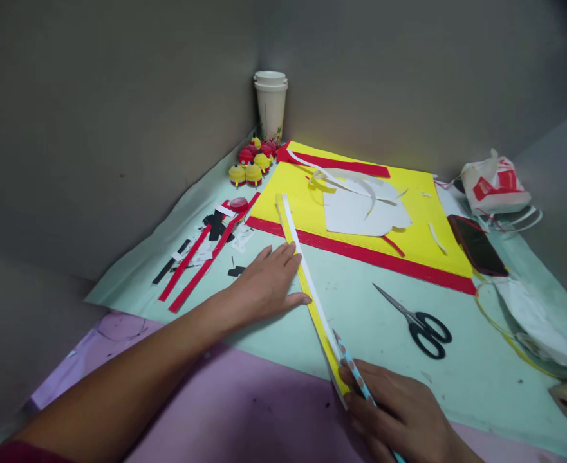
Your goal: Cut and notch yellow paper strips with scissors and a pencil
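Note:
My left hand [268, 283] lies with fingers extended on a long yellow paper strip [319, 326], thumb spread toward me. A narrow white strip [294, 239] runs along the right side of the yellow one. My right hand [399, 405] is closed around a light-blue dotted pencil [353, 370], its tip pointing away from me near the strips' edge. Those right fingers also touch the near end of the yellow strip. Black-handled scissors [421, 325] lie to the right, blades partly closed, apart from both hands.
Yellow sheets with red borders [421, 218] lie behind, bearing white paper scraps [360, 212]. Red strips [210, 273] and black pieces [215, 226] are at left. Small red-and-yellow balls [253, 173] sit near a lidded cup [270, 106]. A phone [477, 245] and plastic bag [495, 183] lie right.

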### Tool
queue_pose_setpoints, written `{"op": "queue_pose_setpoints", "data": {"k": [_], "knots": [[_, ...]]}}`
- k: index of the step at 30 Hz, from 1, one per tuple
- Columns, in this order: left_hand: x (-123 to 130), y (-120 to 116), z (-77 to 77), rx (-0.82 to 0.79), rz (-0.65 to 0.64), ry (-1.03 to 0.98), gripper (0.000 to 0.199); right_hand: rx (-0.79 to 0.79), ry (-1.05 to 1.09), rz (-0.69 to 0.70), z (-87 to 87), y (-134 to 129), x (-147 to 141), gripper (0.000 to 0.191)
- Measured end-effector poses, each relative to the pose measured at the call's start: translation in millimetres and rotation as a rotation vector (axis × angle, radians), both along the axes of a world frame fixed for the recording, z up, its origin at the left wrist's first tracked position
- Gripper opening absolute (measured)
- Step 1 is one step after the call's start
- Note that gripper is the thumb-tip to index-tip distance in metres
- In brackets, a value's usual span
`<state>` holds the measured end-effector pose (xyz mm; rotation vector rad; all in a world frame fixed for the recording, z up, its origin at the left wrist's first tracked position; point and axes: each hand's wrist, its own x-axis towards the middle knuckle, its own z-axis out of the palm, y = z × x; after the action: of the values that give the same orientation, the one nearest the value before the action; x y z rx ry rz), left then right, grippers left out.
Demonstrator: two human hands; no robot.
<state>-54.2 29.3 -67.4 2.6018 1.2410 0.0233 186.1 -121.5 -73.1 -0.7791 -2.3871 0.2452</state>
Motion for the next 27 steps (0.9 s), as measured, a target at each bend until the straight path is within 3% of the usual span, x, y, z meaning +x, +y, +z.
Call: {"op": "queue_pose_setpoints", "data": {"k": [8, 18, 27], "knots": [[1, -1, 1.8, -0.003, -0.002, 0.033, 0.078, 0.078, -0.052, -0.012, 0.8, 0, 1, 0.02], [0, 0, -1.3, 0.011, -0.002, 0.001, 0.078, -0.03, -0.066, 0.018, 5.8, 2, -8, 0.016], [4, -4, 1.6, -0.014, 0.023, 0.032, 0.097, -0.069, -0.156, 0.004, 8.8, 0, -7, 0.019]]}}
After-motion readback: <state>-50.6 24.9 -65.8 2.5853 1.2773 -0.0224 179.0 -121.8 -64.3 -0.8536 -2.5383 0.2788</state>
